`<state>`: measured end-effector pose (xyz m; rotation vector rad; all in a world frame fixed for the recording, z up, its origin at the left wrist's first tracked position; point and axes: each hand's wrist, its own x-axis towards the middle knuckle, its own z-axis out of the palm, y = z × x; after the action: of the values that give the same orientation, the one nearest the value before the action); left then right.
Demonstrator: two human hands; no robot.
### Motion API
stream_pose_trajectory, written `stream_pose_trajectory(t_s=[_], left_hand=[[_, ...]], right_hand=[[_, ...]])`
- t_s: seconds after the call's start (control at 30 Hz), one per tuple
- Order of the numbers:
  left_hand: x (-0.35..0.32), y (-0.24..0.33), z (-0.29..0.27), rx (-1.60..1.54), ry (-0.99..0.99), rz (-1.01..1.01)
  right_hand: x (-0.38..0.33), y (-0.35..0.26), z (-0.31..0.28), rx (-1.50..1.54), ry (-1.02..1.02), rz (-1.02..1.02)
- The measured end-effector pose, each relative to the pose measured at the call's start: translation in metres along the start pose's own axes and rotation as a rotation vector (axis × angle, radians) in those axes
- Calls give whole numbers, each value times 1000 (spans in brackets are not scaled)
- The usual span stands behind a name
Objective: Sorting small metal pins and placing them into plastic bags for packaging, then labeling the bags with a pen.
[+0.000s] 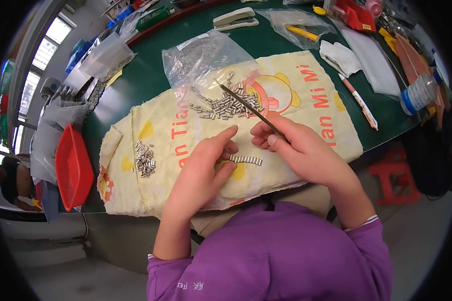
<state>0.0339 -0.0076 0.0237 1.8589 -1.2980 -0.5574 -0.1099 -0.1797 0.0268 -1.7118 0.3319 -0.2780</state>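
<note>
My right hand (pixel 296 145) is closed around a long, thin, dark tweezers-like tool (pixel 246 105). Its far end points up and left, over a loose pile of small shiny metal cylinders (pixel 228 104). My left hand (pixel 201 160) has its index finger stretched out and thumb apart, the other fingers bent. Those bent fingertips are beside a neat row of metal cylinders (pixel 247 160), lined up side by side between my hands; whether they touch it I cannot tell. A smaller heap of cylinders (pixel 145 160) lies to the left on the pale yellow printed cloth (pixel 186 188).
A clear plastic bag (pixel 198 55) lies behind the pile. Leftward stands a red tray (pixel 74 168). Around the far and right side are a stapler (pixel 236 19), a yellow-handled tool (pixel 302 33), a white cloth (pixel 339 57), a pen (pixel 359 102) and a bottle (pixel 419 94).
</note>
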Motion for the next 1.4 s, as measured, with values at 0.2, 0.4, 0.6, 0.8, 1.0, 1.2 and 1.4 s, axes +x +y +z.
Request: stream_pose_trajectory(t_s=[0.2,0.4,0.6,0.8,1.0,1.2,1.4], left_hand=[[-4,-2,5,-42,14,-58],[-11,-7,-1,-359,323,-58],[-11,-1,-7,-95,215,-37],[-7,-14,-4,120,162,-11],[-7,-14,-6,202,174,47],[-14,-11,-6,174,180,7],[-24,-13,-5,209,216,2]], right_hand=[[-10,-12,-1,-315,65,-106],[-23,-11,-6,-554,34,-236],[-29,-5,3,-581,39,-285],[-27,13,8,-732,127,-390],[-31,12,6,-743,137,-362],[-35,12,8,-762,156,-389],[-40,13,9,-804,163,-377]])
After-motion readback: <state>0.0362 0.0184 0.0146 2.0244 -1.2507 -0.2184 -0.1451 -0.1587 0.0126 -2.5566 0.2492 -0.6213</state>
